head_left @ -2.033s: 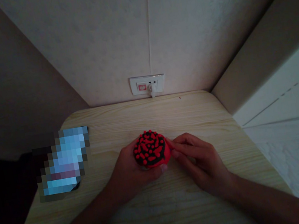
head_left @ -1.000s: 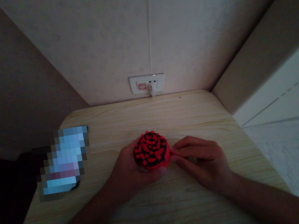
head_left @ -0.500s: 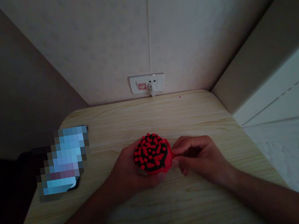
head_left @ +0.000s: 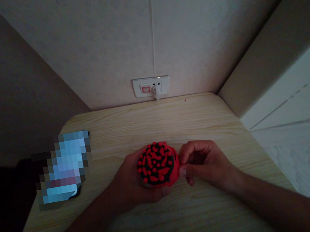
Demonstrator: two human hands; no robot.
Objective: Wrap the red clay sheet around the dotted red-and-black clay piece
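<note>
A round piece (head_left: 156, 164) with a black top is covered in raised red dots and squiggles, and looks like modelling clay. My left hand (head_left: 136, 180) wraps round its left side, the thumb along the near edge. Soft-looking red material (head_left: 175, 164) runs along the right side of the piece. At that right edge, the thumb and forefinger of my right hand (head_left: 200, 162) pinch the red material. The underside of the piece is hidden, as are most of my left fingers.
The wood-grain table (head_left: 172, 220) meets the wall at the back. A phone (head_left: 67, 158) with a blurred, lit screen lies on the left. A wall socket (head_left: 151, 86) with a plug (head_left: 155, 91) sits just above the table. White bedding-like cloth (head_left: 307, 157) shows beyond the right edge.
The round piece has tilted and shifted slightly toward me, showing more of its top. The strand of red material stretched to my right fingers has shortened, and those fingers are now against the edge.
</note>
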